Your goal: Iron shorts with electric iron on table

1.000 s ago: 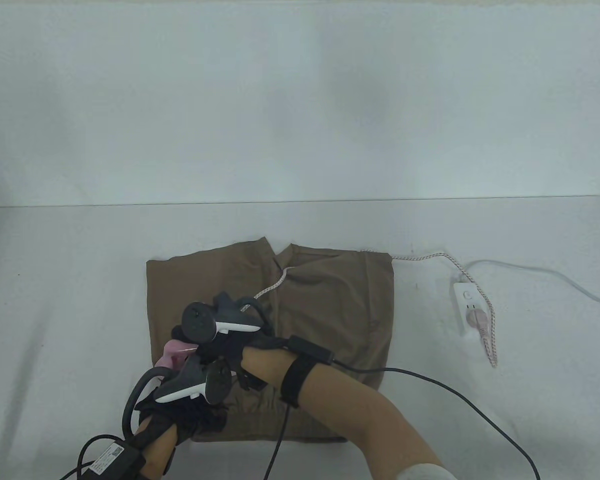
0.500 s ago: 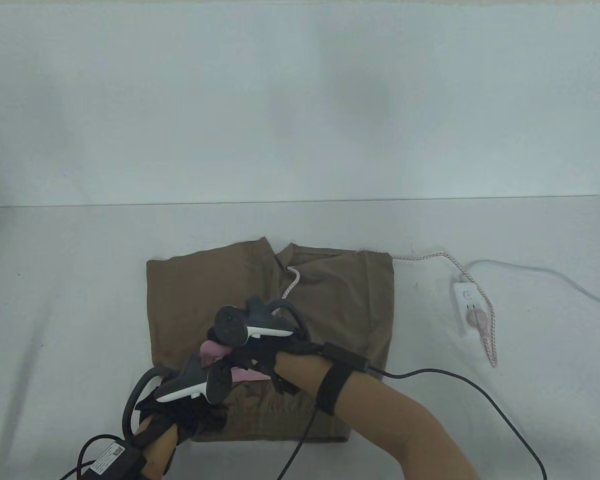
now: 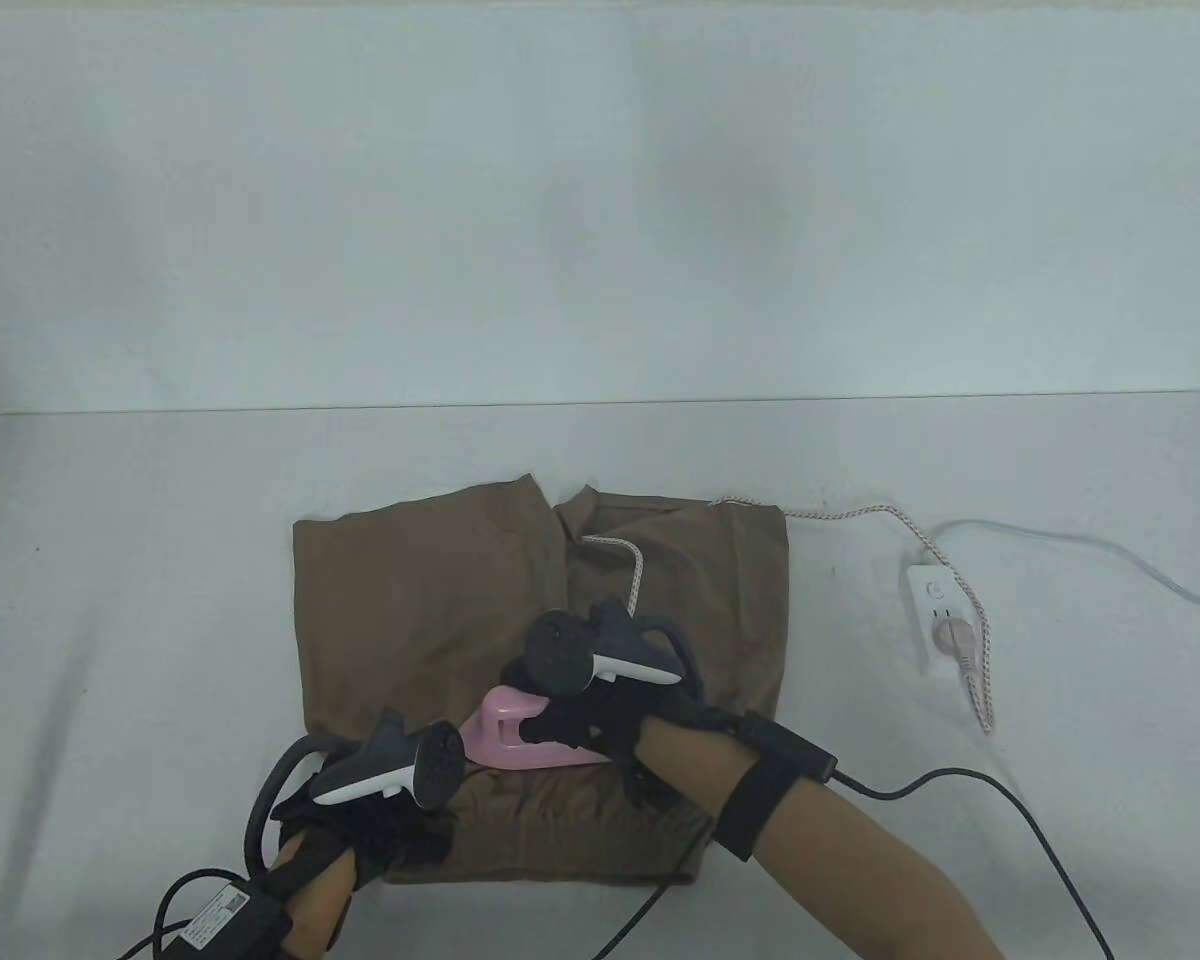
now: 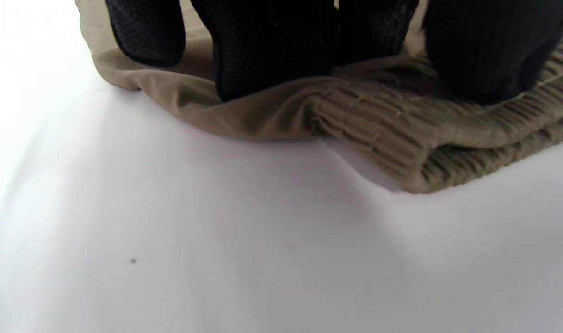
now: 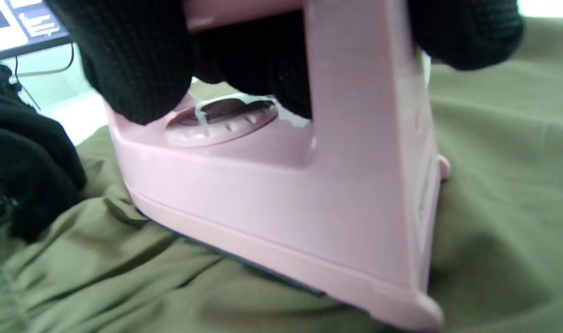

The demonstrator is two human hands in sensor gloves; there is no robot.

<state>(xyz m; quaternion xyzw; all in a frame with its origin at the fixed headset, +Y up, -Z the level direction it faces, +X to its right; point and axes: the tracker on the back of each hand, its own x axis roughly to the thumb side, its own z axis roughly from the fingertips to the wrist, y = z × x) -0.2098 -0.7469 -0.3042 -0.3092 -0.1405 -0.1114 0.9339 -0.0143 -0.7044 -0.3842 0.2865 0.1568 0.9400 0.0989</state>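
Brown shorts (image 3: pixel 420 590) lie flat on the white table, waistband toward the near edge. My right hand (image 3: pixel 585 715) grips the handle of a pink electric iron (image 3: pixel 510 735) that rests sole-down on the shorts near the waistband. The right wrist view shows the iron (image 5: pixel 309 194) on the fabric (image 5: pixel 494 185) with my fingers (image 5: pixel 138 60) wrapped round its handle. My left hand (image 3: pixel 380 825) presses flat on the waistband corner at the near left. In the left wrist view its fingers (image 4: pixel 272 41) lie on the ribbed waistband (image 4: pixel 401 134).
The iron's braided cord (image 3: pixel 840 515) runs across the shorts to a pink plug (image 3: pixel 955 640) in a white power strip (image 3: pixel 935 610) at the right. Glove cables (image 3: pixel 960 790) trail to the near edge. The table (image 3: pixel 140 600) is bare left of the shorts.
My right hand has slid the iron to the right along the waistband area. The cord loop on the shorts shifted right with it. My left hand stays in place.
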